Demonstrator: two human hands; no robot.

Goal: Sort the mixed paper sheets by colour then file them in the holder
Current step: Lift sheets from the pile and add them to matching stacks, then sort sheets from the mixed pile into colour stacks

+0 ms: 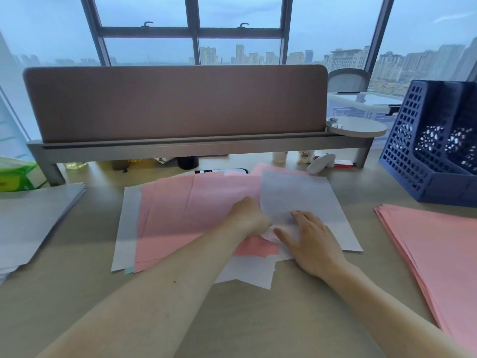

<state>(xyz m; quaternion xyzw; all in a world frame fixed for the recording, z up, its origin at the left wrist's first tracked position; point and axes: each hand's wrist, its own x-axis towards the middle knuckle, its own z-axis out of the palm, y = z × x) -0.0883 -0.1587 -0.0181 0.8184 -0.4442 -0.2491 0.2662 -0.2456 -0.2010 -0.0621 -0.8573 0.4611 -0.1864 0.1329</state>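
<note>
sheets point(180, 215), pink and white, lie mixed on the surface point(258, 319). left hand point(249, 215) curls on the edge of the top white sheet point(296, 192), seemingly pinching it to peel it off; right hand point(313, 241) rests flat on it (likely steadying the pile). holder point(426, 151) stands far right.

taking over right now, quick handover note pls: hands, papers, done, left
Left hand: fingers curled at the edge of the top white paper sheet, apparently pinching it.
Right hand: flat on that sheet, fingers straight.
Mixed pile of pink and white paper sheets in the middle; white paper stack on the left, pink paper stack on the right; dark blue mesh plastic file holder far right.
Done: part of the sorting.
Left: finish the mixed pile, then file both stacks; no paper shows in the holder.
</note>
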